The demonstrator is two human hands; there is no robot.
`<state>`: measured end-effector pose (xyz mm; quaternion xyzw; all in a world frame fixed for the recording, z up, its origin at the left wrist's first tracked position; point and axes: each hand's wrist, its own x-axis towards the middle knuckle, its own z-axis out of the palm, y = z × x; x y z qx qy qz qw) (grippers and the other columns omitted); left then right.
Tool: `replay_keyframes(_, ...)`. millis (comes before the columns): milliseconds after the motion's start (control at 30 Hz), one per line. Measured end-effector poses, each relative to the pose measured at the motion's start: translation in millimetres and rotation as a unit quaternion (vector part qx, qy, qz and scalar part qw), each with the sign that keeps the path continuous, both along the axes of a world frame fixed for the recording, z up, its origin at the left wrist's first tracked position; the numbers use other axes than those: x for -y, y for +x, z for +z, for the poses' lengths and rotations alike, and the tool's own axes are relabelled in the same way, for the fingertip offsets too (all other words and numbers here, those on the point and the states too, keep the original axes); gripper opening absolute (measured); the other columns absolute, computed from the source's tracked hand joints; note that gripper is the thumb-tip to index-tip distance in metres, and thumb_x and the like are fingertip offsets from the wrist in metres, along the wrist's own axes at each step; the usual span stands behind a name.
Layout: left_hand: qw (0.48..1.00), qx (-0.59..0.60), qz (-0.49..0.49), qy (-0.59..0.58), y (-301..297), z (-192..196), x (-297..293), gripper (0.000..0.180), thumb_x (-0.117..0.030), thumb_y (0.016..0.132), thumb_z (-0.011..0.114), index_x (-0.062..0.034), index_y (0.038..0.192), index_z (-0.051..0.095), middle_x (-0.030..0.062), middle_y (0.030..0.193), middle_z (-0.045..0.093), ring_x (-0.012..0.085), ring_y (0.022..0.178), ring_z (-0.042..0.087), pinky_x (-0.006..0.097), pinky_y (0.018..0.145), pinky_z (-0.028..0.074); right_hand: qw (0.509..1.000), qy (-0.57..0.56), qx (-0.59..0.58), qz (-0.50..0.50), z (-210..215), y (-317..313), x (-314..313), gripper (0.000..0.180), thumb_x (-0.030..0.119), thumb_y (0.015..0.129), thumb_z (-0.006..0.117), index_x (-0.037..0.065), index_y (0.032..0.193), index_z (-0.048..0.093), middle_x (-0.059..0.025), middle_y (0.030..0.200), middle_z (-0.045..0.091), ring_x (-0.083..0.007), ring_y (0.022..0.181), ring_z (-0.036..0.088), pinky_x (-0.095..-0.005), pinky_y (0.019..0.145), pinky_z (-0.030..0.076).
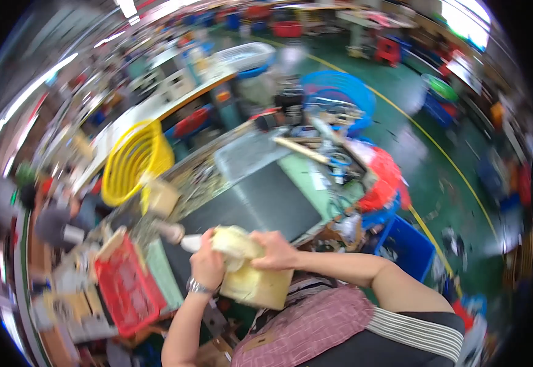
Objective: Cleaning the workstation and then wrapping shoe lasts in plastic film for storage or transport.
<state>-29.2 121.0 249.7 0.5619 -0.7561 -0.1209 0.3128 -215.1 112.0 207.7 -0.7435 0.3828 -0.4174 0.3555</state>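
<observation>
Hands: two, both the person's own, meeting near the bottom centre, just above the lap.
Left hand [207, 262]: one, wristwatch on its wrist; its grip is curled around the left side of a pale yellow cloth.
Right hand [274, 251]: one; its grip is pressed down over the right side of the same cloth.
Pale yellow cloth [233, 241]: one, bunched between the two hands, a whitish end sticking out to the left.
Tan block [259, 286]: one, flat and squarish, right below the cloth and touching it; blur hides who holds it.
Table [260, 202]: one dark surface, just beyond the hands.
Red crate [127, 286]: one, near left of the left hand.
Yellow basket [133, 160]: one, far left, tipped on its side.
Blue bin [408, 244]: one, on the green floor, right of the table.
Blue basket [339, 92]: one, round, far centre.
</observation>
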Motion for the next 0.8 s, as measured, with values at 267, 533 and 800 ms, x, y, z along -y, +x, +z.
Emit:
replay_keyframes(267, 0.834, -0.459, 0.048, 0.303, -18.5, -38.2, -11.0, 0.036, 0.007, 0.073, 0.046, -0.0006, 0.108, 0.046, 0.0068, 0.098, 0.056, 0.0151, 0.083, 0.055, 0.026, 0.074, 0.045, 0.999, 0.013, 0.037, 0.008, -4.4, -18.7, -24.3, 0.033, 0.020, 0.055, 0.060, 0.000, 0.075, 0.044, -0.0189, 0.068, 0.053, -0.0381, 0.068, 0.054, -0.0436, 0.058, 0.042)
replay_keyframes(533, 0.894, -0.244, -0.085, 0.366, -8.6, 5.5, 17.9, 0.032, 0.002, 0.078, 0.049, 0.0009, 0.110, 0.047, 0.0116, 0.099, 0.058, 0.0211, 0.086, 0.058, 0.030, 0.072, 0.047, 0.997, 0.014, 0.065, -0.031, -5.9, -40.3, -12.1, 0.037, 0.020, 0.056, 0.062, 0.000, 0.081, 0.045, -0.0184, 0.071, 0.053, -0.0379, 0.069, 0.053, -0.0416, 0.059, 0.043)
replay_keyframes(800, 0.983, 0.084, -0.112, -0.119, -40.2, -84.9, 100.5, 0.029, -0.006, 0.082, 0.040, 0.0004, 0.110, 0.047, 0.0217, 0.096, 0.055, 0.0391, 0.085, 0.053, 0.044, 0.070, 0.043, 0.994, 0.052, 0.011, -0.100, -98.4, -37.9, 64.8, 0.042, 0.023, 0.059, 0.063, 0.004, 0.093, 0.046, -0.0167, 0.083, 0.050, -0.0343, 0.082, 0.050, -0.0404, 0.069, 0.042)
